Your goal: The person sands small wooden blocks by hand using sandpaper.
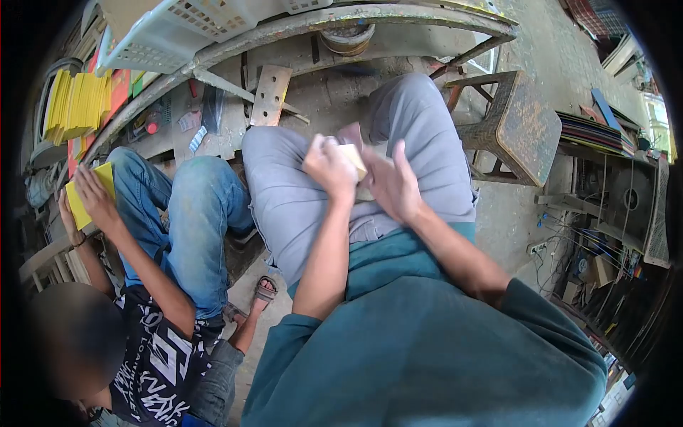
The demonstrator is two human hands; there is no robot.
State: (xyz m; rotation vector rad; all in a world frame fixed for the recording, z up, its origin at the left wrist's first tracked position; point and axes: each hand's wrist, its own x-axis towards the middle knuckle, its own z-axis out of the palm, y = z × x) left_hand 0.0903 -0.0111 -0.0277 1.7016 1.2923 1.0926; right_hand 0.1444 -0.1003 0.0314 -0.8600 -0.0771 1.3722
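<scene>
Over my lap, my left hand (331,168) is closed around a small pale block (353,158) that looks like bare wood. Its fingers wrap the block's left side. Right beside it is my right hand (395,183), thumb raised and palm turned toward the block. The fingers of that hand are smeared by motion. A thin reddish-brown piece (351,133) sticks up behind the block, near the right fingertips. Both hands are above my grey trousers (288,167), between the knees.
At left a seated person holds a yellow board (91,196) in both hands. Yellow pieces (77,105) are stacked beyond. A white plastic basket (153,53) rests on the bench ahead. A worn wooden stool (516,124) stands at right, near stacked dark sheets (594,135).
</scene>
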